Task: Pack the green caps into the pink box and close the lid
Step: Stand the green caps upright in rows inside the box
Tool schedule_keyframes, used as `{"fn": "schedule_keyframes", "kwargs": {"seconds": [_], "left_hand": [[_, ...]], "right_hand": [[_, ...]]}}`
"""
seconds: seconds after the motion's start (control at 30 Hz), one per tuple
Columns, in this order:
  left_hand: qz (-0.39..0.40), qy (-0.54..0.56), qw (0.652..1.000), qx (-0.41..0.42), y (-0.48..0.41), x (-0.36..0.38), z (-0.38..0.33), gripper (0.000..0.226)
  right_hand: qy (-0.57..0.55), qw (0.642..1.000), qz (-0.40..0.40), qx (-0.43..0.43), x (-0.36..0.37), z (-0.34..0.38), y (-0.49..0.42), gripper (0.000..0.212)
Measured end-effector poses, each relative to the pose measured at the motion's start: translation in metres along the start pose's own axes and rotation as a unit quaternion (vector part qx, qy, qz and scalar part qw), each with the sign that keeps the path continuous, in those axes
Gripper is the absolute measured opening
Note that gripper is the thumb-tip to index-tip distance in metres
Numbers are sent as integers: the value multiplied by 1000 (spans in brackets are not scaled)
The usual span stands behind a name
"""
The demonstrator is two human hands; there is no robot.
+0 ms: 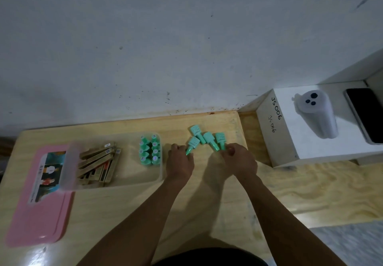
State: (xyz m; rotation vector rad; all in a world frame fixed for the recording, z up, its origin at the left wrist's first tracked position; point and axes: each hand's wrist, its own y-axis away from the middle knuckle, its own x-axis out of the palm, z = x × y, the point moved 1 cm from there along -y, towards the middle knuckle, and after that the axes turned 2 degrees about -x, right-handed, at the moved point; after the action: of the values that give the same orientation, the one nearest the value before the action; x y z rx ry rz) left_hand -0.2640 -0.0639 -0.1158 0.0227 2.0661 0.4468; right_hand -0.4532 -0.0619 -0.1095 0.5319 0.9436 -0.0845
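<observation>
Head view: pale wooden desk point(124, 214) set against a scuffed white wall point(145, 47). Far left, one pink lid point(41, 214) lying flat, picture label up. Next, one pink box point(124, 179), translucent and open, its left end overlapping the lid; contents: a bundle of gold sticks point(97, 162) at its left and eight green caps point(149, 149) in two rows of four at its right. Left hand point(180, 160), fingers curled, pinches the stem tip of the leftmost loose cap point(193, 143). Four loose caps point(208, 138) in all, clustered on the desk just right of the box. Right hand point(240, 160), fingers curled, grips the stem of the rightmost loose cap point(220, 138). Far right, one white carton point(275, 141) marked JS006, carrying one white device point(317, 116) and one dark phone point(362, 114).
</observation>
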Motion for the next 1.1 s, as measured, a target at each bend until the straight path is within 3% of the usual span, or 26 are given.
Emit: {"fn": "schedule_keyframes", "kwargs": {"seconds": [0.17, 0.3, 0.47, 0.6, 0.77, 0.93, 1.1], "left_hand": [[-19, 28, 999, -1, -5, -2, 0, 28], [-14, 44, 999, 3, -10, -5, 2, 24], [2, 127, 992, -10, -12, -19, -5, 26], [39, 184, 982, 6, -7, -34, -12, 25], [81, 252, 963, 45, 5, -65, -18, 29], [47, 321, 945, 49, 22, -103, -10, 24], [46, 326, 942, 64, 35, -134, 16, 23]], "right_hand": [[16, 1000, -8, 7, 1, -1, -5, 29], [-105, 994, -3, 23, 1, -10, -8, 29], [-331, 937, -30, 109, -4, -17, -3, 26], [-472, 872, -44, 120, -11, -11, 16, 9], [-548, 828, -56, 105, -16, 8, 40, 13], [-559, 828, -30, 45, -21, 29, 64, 16], [-527, 850, -6, 13, -20, 51, 82, 18]]}}
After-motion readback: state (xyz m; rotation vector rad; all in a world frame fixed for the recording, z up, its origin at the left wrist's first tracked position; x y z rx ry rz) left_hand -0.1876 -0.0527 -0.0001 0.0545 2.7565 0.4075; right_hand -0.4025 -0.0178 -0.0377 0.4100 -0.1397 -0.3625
